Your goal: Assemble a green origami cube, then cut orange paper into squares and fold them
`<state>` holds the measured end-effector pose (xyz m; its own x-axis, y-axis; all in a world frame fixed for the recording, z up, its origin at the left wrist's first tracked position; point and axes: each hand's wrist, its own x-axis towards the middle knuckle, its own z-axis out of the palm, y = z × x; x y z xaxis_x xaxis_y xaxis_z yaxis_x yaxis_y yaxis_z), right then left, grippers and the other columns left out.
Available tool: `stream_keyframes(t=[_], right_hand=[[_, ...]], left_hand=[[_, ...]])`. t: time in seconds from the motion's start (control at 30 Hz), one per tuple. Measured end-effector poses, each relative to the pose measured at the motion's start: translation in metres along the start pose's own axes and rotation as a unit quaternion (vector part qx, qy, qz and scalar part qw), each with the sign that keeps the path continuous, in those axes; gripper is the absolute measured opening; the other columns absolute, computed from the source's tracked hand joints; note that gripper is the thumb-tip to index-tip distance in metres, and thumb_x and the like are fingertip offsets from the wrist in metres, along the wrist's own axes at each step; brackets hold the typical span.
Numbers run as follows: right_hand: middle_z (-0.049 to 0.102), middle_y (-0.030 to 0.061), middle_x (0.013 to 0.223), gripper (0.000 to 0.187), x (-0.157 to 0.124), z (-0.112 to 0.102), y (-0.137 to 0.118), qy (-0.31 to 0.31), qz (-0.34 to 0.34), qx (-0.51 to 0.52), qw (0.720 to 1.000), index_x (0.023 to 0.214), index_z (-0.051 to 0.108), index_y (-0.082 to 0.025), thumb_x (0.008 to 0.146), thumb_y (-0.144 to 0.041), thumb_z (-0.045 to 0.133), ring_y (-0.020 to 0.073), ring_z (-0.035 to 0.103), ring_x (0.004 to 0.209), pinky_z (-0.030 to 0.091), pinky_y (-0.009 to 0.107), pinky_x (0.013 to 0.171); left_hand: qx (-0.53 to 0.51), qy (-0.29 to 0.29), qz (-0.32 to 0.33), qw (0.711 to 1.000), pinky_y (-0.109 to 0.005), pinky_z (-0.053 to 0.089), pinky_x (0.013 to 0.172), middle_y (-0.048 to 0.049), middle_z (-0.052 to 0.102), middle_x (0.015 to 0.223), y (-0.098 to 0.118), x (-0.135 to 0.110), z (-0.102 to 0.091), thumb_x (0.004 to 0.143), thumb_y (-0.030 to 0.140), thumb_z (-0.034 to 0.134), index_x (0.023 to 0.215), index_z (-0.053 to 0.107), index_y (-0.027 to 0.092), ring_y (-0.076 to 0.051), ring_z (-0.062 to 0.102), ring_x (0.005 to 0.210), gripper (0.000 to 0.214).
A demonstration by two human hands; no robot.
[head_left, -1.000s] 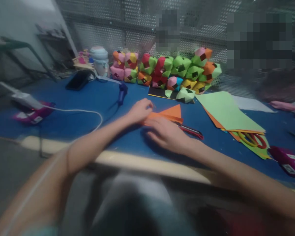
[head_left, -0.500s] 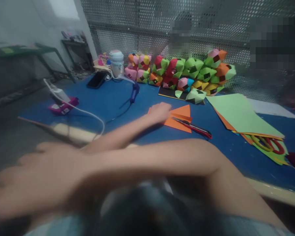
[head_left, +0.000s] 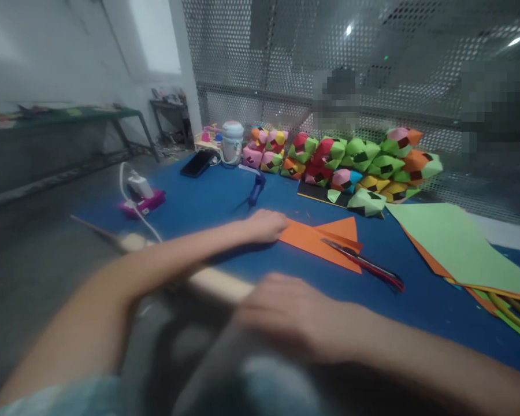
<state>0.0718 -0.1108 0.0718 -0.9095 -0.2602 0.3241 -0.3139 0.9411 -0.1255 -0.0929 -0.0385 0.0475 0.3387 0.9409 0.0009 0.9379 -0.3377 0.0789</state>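
My left hand (head_left: 266,225) lies on the blue table (head_left: 190,202), its fingers curled closed at the left end of a folded sheet of orange paper (head_left: 305,238). Across the paper's right side rests a cutter knife (head_left: 364,264) with a red and black handle, its tip on the sheet. Smeared by motion, my right hand (head_left: 290,306) hangs above the front edge of the table, lower than the paper and apart from it. Its fingers point down and are mostly hidden, and no object shows in it.
Rows of folded paper shapes (head_left: 329,153) stand along the back. A blue glue gun (head_left: 256,188), a phone (head_left: 198,163) and a pale jug (head_left: 231,141) lie to the left, with a pink power strip (head_left: 143,202) and its cable. Green paper sheets (head_left: 455,242) are stacked on the right, scissors (head_left: 513,312) beneath.
My right hand has swung from the far left, where its arm crossed over the left one, back to the middle. My left hand is now at the paper's left end. The view has shifted.
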Motion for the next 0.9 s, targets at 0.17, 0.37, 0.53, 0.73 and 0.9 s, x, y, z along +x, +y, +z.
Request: stream_keyframes(t=[0.17,0.37,0.53,0.73,0.9], right_hand=[[0.068,0.0105,0.088,0.027,-0.083,0.010,0.027,0.082,0.106,-0.021,0.991,0.113,0.059,-0.013,0.096,-0.012,0.038,0.0170,0.060,0.077,0.046,0.030,0.066],[0.069,0.0091,0.089,0.025,-0.113,0.019,0.038,0.104,0.174,-0.042,0.978,0.114,0.058,-0.017,0.097,-0.011,0.041,0.0161,0.063,0.077,0.052,0.027,0.066],[0.068,0.0095,0.089,0.025,-0.112,0.026,0.043,0.100,0.172,-0.029,0.980,0.115,0.058,-0.016,0.097,-0.012,0.040,0.0169,0.063,0.078,0.054,0.028,0.067],[0.068,0.0091,0.091,0.026,-0.113,0.026,0.047,0.090,0.200,0.022,0.975,0.115,0.059,-0.017,0.097,-0.012,0.041,0.0170,0.062,0.081,0.055,0.030,0.069],[0.067,0.0086,0.092,0.027,-0.115,0.029,0.048,0.095,0.216,0.042,0.971,0.117,0.060,-0.018,0.097,-0.012,0.042,0.0166,0.063,0.082,0.056,0.029,0.071]], left_hand=[[-0.041,0.038,-0.150,0.987,-0.030,0.049,0.072,-0.0059,0.073,0.088,-0.082,-0.020,-0.007,0.078,0.019,0.049,0.074,0.069,0.021,-0.023,0.067,0.086,0.021],[-0.095,0.168,-0.293,0.936,-0.027,0.049,0.078,-0.0055,0.073,0.082,-0.169,-0.013,-0.027,0.078,0.018,0.045,0.091,0.073,0.017,-0.021,0.065,0.085,0.030],[-0.111,0.261,-0.374,0.883,-0.031,0.048,0.087,-0.0108,0.073,0.100,-0.215,-0.001,-0.038,0.081,0.018,0.047,0.108,0.068,0.014,-0.025,0.063,0.100,0.035],[-0.160,0.240,-0.360,0.887,-0.030,0.050,0.083,-0.0121,0.072,0.103,-0.223,0.014,-0.022,0.078,0.021,0.051,0.104,0.069,0.013,-0.024,0.065,0.096,0.033],[-0.209,0.138,-0.308,0.918,-0.031,0.052,0.076,-0.0108,0.073,0.095,-0.199,0.014,-0.024,0.074,0.022,0.054,0.102,0.071,0.014,-0.022,0.067,0.084,0.033]])
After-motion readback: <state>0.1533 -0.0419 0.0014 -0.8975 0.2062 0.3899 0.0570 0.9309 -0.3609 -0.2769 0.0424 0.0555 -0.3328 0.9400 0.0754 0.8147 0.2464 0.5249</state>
